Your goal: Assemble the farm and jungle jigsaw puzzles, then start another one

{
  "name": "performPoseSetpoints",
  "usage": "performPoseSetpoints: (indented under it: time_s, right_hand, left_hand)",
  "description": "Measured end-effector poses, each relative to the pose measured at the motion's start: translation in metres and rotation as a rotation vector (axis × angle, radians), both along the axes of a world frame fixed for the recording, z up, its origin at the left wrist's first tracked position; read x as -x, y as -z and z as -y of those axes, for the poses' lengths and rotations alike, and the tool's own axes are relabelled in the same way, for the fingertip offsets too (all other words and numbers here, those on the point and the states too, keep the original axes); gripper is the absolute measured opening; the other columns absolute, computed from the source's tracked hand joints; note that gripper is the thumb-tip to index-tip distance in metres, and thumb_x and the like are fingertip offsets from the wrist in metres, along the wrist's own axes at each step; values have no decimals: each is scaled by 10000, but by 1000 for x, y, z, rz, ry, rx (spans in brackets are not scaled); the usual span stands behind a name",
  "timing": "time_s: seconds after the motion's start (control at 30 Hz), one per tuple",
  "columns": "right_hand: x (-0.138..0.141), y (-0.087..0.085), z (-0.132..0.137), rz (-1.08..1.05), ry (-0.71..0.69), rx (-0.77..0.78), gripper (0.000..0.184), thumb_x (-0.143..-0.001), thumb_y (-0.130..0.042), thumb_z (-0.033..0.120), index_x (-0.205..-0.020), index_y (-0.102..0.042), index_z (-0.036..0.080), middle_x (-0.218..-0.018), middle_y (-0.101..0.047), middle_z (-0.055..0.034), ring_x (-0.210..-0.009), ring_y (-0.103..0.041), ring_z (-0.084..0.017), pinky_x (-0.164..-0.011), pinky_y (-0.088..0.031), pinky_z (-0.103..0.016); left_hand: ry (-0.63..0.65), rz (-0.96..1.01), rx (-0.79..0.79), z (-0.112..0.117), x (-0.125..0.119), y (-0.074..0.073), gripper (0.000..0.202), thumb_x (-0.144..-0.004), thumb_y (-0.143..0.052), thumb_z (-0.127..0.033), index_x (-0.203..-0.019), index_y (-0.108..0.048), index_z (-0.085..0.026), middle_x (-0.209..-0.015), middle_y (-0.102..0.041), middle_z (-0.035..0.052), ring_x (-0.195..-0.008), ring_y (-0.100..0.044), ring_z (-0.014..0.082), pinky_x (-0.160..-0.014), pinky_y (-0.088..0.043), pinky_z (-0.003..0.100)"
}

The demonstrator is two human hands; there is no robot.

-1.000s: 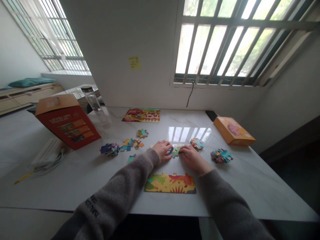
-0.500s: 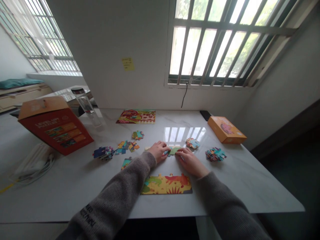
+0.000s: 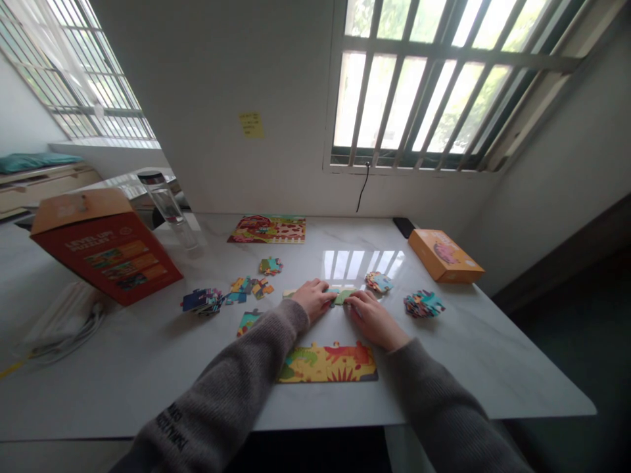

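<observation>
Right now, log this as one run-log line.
Left hand: touching green puzzle pieces | Right hand: touching same pieces | Nearer the person: yellow puzzle strip | Right side: orange box

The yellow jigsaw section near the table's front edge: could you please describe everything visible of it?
The yellow, rectangular jigsaw section looks like printed cardboard, its joined pieces showing a green reptile, a red creature and a spiky plant. Tabs project from its far edge. It lies flat on the white marbled table; the left grey sleeve appears to overlap its left end, contact unclear.
</observation>
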State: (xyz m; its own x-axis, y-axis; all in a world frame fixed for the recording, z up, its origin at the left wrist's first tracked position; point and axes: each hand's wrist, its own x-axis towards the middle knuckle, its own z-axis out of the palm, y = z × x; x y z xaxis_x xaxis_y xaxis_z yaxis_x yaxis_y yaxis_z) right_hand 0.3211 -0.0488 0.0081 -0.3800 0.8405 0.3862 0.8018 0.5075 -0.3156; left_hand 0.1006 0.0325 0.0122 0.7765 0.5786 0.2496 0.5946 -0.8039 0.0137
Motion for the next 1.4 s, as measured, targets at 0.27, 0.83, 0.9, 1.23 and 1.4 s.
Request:
performPoseSetpoints:
  time_s: [0.27,0.83,0.9,1.23,1.4]
  right_hand:
    - [6,0,0,77,-57,-19,386,-954,-490,138,-1314,-609,212,-1332,-635,-87,-1211,-532,-266,-1074,-486,-469]
    - [-11,4,-8,-222,-27,-12,422,-951,-397,86,-1272,-629,231,-1266,-657,-94,-1165,-561,-242,-1036,-490,-481]
    - [-5,5,-5,-167,-40,-12,424,-953,-415,98,-1278,-637,254,-1297,-646,-80,-1183,-544,-246,-1037,-488,-474]
    - [4,6,0,31,-24,18,353,-960,-492,161,-1233,-681,280,-1308,-644,-70,-1172,-546,-260,-1021,-482,-480]
    - [4,6,0,28,-24,7,338,-959,-503,184,-1226,-685,282,-1290,-654,-77,-1159,-556,-274,-1008,-491,-501]
  left_hand:
    - [-5,4,-22,6,-1,0,265,-987,-513,-344,-1202,-668,-332,-1150,-636,71,-1078,-550,264,-973,-438,456]
    - [-86,181,163,-20,86,-23,282,-891,-622,-284,-1162,-695,-249,-1169,-657,64,-1064,-589,248,-1025,-454,426]
    - [-92,129,132,-10,88,-19,283,-889,-623,-261,-1159,-709,-266,-1181,-646,68,-1051,-581,248,-990,-473,419]
    - [-86,-81,93,33,71,-8,421,-920,-595,-259,-1330,-621,-350,-1295,-613,55,-1105,-528,259,-969,-496,407]
    - [-31,-37,108,20,86,0,385,-910,-566,-169,-1247,-674,-323,-1287,-627,59,-1089,-533,247,-969,-497,393]
